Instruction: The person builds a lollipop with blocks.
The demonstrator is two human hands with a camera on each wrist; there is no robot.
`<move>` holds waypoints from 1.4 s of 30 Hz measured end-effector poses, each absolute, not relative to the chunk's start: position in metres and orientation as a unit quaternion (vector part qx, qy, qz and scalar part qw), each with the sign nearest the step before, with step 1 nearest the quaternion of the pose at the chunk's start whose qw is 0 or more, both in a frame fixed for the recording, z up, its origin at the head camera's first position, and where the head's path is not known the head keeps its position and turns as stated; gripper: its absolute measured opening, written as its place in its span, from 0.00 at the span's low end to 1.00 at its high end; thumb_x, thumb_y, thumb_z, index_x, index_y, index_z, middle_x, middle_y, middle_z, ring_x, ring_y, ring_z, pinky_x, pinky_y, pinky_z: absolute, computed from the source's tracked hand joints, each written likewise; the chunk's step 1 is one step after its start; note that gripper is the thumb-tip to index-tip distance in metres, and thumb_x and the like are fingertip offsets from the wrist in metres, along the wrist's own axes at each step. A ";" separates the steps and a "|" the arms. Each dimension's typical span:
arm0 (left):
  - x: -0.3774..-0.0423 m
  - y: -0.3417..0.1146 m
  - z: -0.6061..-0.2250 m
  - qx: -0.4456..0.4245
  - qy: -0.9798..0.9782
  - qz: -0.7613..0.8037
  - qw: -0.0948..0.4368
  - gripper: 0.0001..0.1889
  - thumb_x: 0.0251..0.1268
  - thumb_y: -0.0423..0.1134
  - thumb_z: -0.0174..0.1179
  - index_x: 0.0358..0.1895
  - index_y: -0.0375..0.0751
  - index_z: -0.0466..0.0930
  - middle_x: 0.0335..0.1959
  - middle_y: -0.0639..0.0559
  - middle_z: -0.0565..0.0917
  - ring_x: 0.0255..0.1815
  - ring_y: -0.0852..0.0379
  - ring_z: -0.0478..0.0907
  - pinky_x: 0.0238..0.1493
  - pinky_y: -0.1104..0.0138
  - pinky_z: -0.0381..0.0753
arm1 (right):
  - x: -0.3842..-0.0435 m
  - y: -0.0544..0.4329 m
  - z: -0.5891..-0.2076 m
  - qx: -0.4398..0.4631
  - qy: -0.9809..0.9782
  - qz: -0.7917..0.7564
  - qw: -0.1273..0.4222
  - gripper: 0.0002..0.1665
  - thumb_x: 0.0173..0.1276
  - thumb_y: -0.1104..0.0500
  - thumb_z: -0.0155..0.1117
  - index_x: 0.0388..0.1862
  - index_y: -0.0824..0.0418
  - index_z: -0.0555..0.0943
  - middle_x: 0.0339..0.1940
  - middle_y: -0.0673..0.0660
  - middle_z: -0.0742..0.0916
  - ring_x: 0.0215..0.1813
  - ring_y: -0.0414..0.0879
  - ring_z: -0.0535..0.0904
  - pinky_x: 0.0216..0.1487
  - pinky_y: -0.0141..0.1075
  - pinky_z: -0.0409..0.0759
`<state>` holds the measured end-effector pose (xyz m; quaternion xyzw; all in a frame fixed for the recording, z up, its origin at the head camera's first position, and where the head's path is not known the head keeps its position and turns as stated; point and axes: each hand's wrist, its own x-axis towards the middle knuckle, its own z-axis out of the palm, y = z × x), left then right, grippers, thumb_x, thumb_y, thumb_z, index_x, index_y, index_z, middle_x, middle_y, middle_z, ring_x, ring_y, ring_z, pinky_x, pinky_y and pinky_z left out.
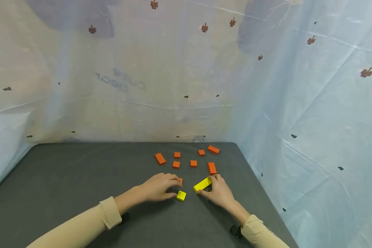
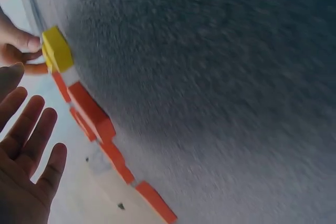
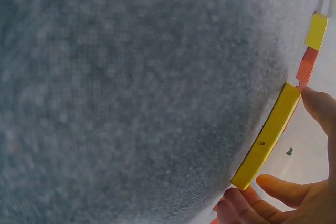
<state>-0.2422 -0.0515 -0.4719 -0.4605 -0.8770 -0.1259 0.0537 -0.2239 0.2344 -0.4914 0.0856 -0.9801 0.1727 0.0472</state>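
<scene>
My right hand holds a long yellow block lengthwise, thumb at its near end and fingers at its far end. The right wrist view shows that long block close over the dark tabletop, fingertips right at its ends. To the left, a small square yellow block lies on the table. Beside it my left hand hovers, thumb tip near the block and fingers bent loosely. In the left wrist view the left hand has its fingers spread. An orange block is partly hidden behind the left fingers.
Several orange blocks lie farther back on the dark table: small squares such as this orange square, and longer ones such as this orange bar. One orange bar is just beyond the right hand. Translucent sheeting hangs behind and at right.
</scene>
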 end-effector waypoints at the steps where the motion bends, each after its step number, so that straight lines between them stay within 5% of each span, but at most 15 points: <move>1: -0.242 -0.049 -0.474 -0.465 -0.875 -0.121 0.053 0.18 0.62 0.51 0.64 0.55 0.59 0.80 0.53 0.63 0.78 0.53 0.62 0.76 0.50 0.63 0.77 | -0.224 0.234 -0.492 0.086 -0.981 0.170 0.047 0.46 0.52 0.33 0.70 0.59 0.64 0.76 0.53 0.59 0.78 0.43 0.46 0.74 0.41 0.41 0.77; 16: -0.252 -0.033 -0.494 -0.509 -0.854 -0.092 0.067 0.12 0.60 0.49 0.66 0.47 0.59 0.83 0.45 0.65 0.80 0.46 0.67 0.77 0.54 0.64 0.77 | -0.227 0.228 -0.490 0.067 -0.984 0.158 0.046 0.46 0.49 0.34 0.72 0.57 0.64 0.77 0.50 0.60 0.79 0.41 0.48 0.74 0.38 0.40 0.76; 22: -0.253 -0.031 -0.494 -0.517 -0.847 -0.102 0.070 0.09 0.58 0.47 0.68 0.42 0.57 0.85 0.41 0.64 0.80 0.41 0.68 0.77 0.47 0.70 0.79 | -0.228 0.228 -0.490 0.086 -0.983 0.151 0.055 0.44 0.49 0.35 0.73 0.56 0.64 0.78 0.51 0.60 0.80 0.43 0.50 0.76 0.38 0.41 0.77; 36: -0.249 -0.039 -0.496 -0.461 -0.870 -0.176 0.004 0.09 0.61 0.44 0.66 0.45 0.56 0.83 0.44 0.62 0.78 0.39 0.66 0.77 0.40 0.74 0.78 | -0.227 0.217 -0.487 0.134 -0.972 0.150 0.123 0.44 0.47 0.37 0.73 0.58 0.62 0.79 0.54 0.58 0.81 0.51 0.54 0.79 0.52 0.50 0.78; 42: -0.247 -0.062 -0.490 -0.425 -0.875 -0.231 0.022 0.10 0.61 0.43 0.66 0.45 0.57 0.82 0.45 0.64 0.77 0.42 0.63 0.79 0.42 0.73 0.79 | -0.230 0.204 -0.481 0.154 -0.963 0.144 0.164 0.44 0.46 0.37 0.74 0.58 0.61 0.79 0.55 0.57 0.81 0.52 0.52 0.79 0.52 0.49 0.78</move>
